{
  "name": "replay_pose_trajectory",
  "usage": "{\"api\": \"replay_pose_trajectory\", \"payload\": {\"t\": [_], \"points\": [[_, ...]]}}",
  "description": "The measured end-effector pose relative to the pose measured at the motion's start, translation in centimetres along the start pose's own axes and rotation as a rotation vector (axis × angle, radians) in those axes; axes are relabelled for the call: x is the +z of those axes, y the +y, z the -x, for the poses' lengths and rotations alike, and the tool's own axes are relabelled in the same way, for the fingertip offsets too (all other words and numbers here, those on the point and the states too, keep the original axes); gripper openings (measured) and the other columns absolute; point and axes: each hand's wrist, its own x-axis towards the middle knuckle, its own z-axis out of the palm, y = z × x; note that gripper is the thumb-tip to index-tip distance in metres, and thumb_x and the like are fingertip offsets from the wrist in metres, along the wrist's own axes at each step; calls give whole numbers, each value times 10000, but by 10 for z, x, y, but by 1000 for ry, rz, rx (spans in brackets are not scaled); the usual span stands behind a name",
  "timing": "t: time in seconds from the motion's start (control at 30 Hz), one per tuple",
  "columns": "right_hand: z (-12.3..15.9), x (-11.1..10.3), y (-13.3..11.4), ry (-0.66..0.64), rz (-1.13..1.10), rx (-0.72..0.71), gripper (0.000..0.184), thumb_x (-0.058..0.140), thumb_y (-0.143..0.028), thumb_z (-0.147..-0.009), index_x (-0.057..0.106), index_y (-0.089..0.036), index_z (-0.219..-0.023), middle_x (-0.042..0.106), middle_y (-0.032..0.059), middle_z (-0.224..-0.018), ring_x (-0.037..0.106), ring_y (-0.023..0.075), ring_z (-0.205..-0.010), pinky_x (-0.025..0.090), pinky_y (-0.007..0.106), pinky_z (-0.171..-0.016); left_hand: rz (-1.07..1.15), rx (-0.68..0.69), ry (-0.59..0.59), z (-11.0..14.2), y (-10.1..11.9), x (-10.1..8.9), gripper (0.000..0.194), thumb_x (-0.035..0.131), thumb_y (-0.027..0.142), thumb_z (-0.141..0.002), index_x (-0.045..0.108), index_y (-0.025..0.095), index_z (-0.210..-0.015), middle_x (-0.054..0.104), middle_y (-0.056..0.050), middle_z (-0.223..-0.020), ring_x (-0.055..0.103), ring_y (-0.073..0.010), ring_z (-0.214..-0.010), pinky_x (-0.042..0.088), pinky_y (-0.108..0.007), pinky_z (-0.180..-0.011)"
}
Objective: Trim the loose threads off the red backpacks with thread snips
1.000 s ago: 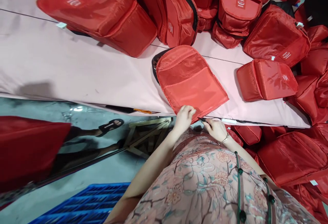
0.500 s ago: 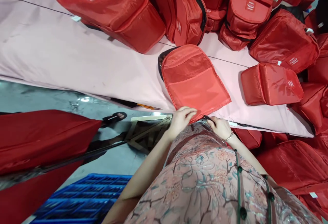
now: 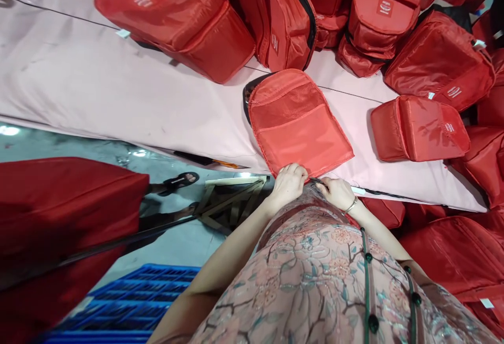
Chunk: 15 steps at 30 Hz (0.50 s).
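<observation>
A red bag [image 3: 297, 128] lies on the pink-covered table with its mesh-pocketed panel facing up and a dark edge showing at its left side. At the table's front edge my left hand [image 3: 290, 182] pinches the near edge of this bag, fingers closed. Just right of it, my right hand [image 3: 334, 193] is closed around small dark thread snips [image 3: 316, 180], whose tip points left at the bag's edge beside my left fingers. Most of the snips is hidden in my palm.
Several red bags [image 3: 177, 23] stand along the back and right of the pink table [image 3: 79, 81]. More red bags [image 3: 452, 254] are piled below at right. On the left are a red bag-like item [image 3: 71, 202], a person's sandalled foot [image 3: 181, 181], a wooden stool [image 3: 232, 202] and a blue pallet [image 3: 134, 302].
My left hand has shifted slightly right, closer to the snips, and its fingers have curled in more. The red item at left has moved a little left.
</observation>
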Motion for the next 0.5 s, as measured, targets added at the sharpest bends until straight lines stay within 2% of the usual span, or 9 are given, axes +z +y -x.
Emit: {"api": "replay_pose_trajectory", "payload": {"t": [0.37,0.5], "points": [[-6,-2,-3,-7,25,-46,407,310,-425,-944,627,-184,-1026,699,121,-900,658,251,-844,429,301,-698,15,-5,18,0,3,2,169,413,206,-859,576,172,-827,570,-77,-858,533,-221,-828,394,-351,-755],[-6,4,4,30,-83,-66,388,334,-425,-941,644,-196,-983,699,99,-853,653,224,-813,417,273,-690,142,-30,93,2,-3,-1,153,407,196,-844,554,177,-807,560,-62,-831,524,-199,-800,407,-328,-740]]}}
